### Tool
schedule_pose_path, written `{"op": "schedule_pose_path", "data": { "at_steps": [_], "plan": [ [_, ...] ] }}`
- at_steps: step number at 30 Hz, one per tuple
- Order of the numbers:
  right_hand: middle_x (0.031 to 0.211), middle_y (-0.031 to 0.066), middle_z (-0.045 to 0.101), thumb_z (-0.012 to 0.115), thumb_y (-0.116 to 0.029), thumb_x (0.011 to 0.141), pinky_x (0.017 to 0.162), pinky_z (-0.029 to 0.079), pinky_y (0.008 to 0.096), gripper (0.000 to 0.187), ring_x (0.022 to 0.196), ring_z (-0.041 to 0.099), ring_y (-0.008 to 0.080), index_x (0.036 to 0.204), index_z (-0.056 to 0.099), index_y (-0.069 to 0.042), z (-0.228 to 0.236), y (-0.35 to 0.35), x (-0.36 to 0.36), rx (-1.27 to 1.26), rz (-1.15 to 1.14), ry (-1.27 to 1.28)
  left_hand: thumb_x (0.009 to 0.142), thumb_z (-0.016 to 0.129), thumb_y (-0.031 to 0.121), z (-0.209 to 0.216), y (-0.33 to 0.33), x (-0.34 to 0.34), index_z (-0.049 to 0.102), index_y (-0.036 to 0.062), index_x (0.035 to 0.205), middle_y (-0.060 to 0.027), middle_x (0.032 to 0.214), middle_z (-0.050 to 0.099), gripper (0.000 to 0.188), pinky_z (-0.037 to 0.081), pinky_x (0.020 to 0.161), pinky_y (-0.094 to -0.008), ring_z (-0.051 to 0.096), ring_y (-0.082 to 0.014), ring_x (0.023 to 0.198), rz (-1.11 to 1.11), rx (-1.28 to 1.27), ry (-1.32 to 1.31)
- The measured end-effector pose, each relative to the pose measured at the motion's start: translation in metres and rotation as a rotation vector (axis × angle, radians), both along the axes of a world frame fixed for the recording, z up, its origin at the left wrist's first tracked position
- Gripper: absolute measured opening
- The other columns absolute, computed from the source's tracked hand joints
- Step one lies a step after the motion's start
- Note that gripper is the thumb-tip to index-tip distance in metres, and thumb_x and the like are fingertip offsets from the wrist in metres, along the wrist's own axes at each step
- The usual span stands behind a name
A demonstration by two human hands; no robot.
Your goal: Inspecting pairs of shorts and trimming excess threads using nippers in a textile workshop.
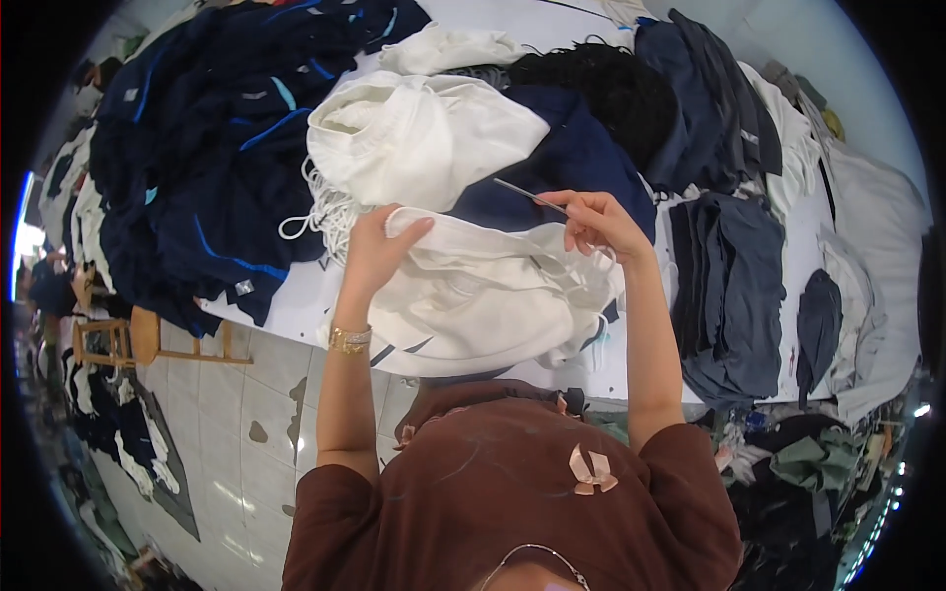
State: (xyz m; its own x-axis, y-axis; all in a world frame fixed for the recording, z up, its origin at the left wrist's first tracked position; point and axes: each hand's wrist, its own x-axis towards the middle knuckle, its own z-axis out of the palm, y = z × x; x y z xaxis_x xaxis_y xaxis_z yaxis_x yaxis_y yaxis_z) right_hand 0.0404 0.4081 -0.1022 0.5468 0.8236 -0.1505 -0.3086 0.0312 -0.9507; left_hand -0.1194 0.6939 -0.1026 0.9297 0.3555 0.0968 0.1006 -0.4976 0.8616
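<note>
- At the centre of the view, a white garment [473, 315] lies loosely bunched on a white counter [296, 307], its thick hemmed band running along the 12 o'clock side, with short dark stripes toward 7 o'clock
- At 10 o'clock, the left hand [379, 246] grips that band, thumb on top of the cloth; a gold bracelet [350, 340] circles the wrist
- At 2 o'clock, the right hand [596, 225] pinches a thin metal rod [517, 187] between thumb and fingers, its free tip pointing toward 10 o'clock; whether the lower fingers also hold the white cloth, I cannot tell
- Toward 11 o'clock, beyond the hands, sits a second white garment [394, 128], with a tangle of white cords [330, 222] at its lower left
- At 10 o'clock, farther out, spreads a large heap of navy garments [187, 177] with bright blue trim
- At 3 o'clock rests a stack of folded dark grey garments [729, 295]
- At 9 o'clock, on the tiled floor [222, 424], is a wooden stool [146, 338]
</note>
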Motion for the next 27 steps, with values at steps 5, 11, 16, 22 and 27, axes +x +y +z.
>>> {"op": "schedule_pose_path", "data": {
  "at_steps": [5, 11, 16, 22, 27],
  "plan": [
    [0.102, 0.0131, 0.065, 0.059, -0.020, 0.090, 0.036, 0.041, 0.0157, 0.030, 0.060, 0.065, 0.0104, 0.112, 0.062, 0.000, 0.002, 0.005, 0.004, -0.047, 0.124, 0.093, 0.082, 0.069, 0.022, 0.003, -0.005, -0.002, 0.065, 0.0003, 0.082, 0.0028, 0.072, 0.061, 0.022, 0.040, 0.058, -0.0193, 0.050, -0.0031, 0.064, -0.050, -0.270, 0.041],
    [0.102, 0.0108, 0.066, 0.061, -0.021, 0.089, 0.034, 0.041, 0.0171, 0.019, 0.062, 0.067, 0.0152, 0.086, 0.064, -0.002, -0.004, 0.052, -0.024, -0.212, 0.273, 0.160, 0.085, 0.067, 0.024, 0.001, -0.004, -0.008, 0.065, 0.0000, 0.085, 0.0032, 0.075, 0.061, 0.024, 0.039, 0.060, -0.0186, 0.049, -0.0026, 0.066, -0.060, -0.399, 0.054],
    [0.092, 0.0043, 0.067, 0.063, -0.025, 0.088, 0.072, 0.047, 0.0185, 0.025, 0.094, 0.061, 0.0057, 0.073, 0.061, -0.004, -0.011, 0.055, -0.019, -0.194, 0.429, -0.053, 0.086, 0.066, 0.022, 0.003, 0.004, -0.011, 0.066, -0.0017, 0.087, 0.0026, 0.075, 0.061, 0.024, 0.040, 0.059, -0.0187, 0.050, -0.0025, 0.067, -0.079, -0.443, 0.058],
    [0.079, 0.0007, 0.066, 0.066, -0.027, 0.085, 0.071, 0.044, 0.0224, 0.024, 0.075, 0.059, 0.0070, 0.079, 0.066, -0.004, 0.035, 0.027, 0.016, -0.338, 0.502, -0.301, 0.086, 0.065, 0.020, 0.015, 0.024, -0.012, 0.066, -0.0025, 0.090, 0.0037, 0.074, 0.062, 0.022, 0.040, 0.059, -0.0187, 0.050, -0.0017, 0.067, -0.093, -0.296, 0.037],
    [0.099, 0.0062, 0.064, 0.063, -0.024, 0.088, 0.075, 0.046, 0.0240, 0.025, 0.096, 0.062, 0.0159, 0.077, 0.065, -0.002, 0.051, -0.020, 0.027, -0.378, 0.094, -0.436, 0.078, 0.069, 0.022, 0.017, 0.032, -0.008, 0.069, 0.0043, 0.090, -0.0073, 0.072, 0.067, 0.021, 0.045, 0.059, -0.0281, 0.061, -0.0197, 0.061, 0.068, 0.328, 0.090]
  ]
}}
